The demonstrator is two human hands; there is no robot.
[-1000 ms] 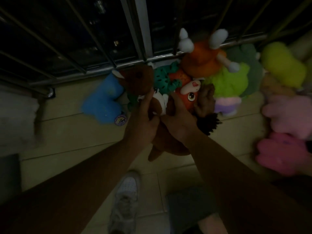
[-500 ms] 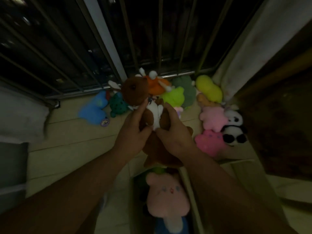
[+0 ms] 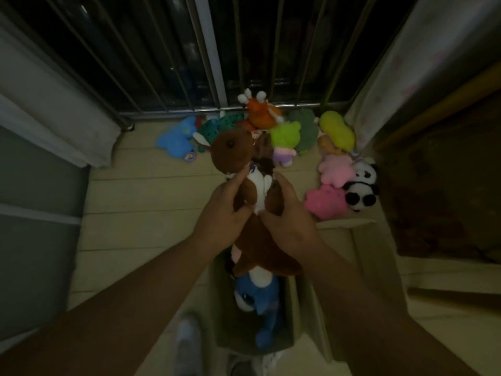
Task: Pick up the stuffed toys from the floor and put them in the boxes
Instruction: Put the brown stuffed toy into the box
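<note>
Both hands are on one toy here! The left hand (image 3: 219, 213) and right hand (image 3: 290, 223) curl round the middle of a brown plush animal (image 3: 231, 153) with a white belly, thumbs pressed into its chest. It hangs in the centre of the frame, clear of the floor, its legs dangling right over the open cardboard box (image 3: 296, 302) at the bottom centre.

Inside that box lies a blue plush (image 3: 257, 297), and a bit of pink toy (image 3: 235, 252) peeks out just under the brown one's legs. So some toys are in, by the look of it.

Plenty is left, though. Across the upper middle, against the railing (image 3: 189, 109), sits a whole heap: a blue toy (image 3: 176, 137) on the left, a green spotted one (image 3: 217, 128) beside it, an orange plush with white horns (image 3: 261, 112), a lime-green one (image 3: 284, 134) and a yellow one (image 3: 337, 128). Toward the right edge of the heap lie a pale pink plush (image 3: 336, 169), a hot-pink one (image 3: 325, 202) and a panda (image 3: 360, 188), all touching.

My read: early to midway, with the brown toy about to drop in and most of the pile to go.
</note>
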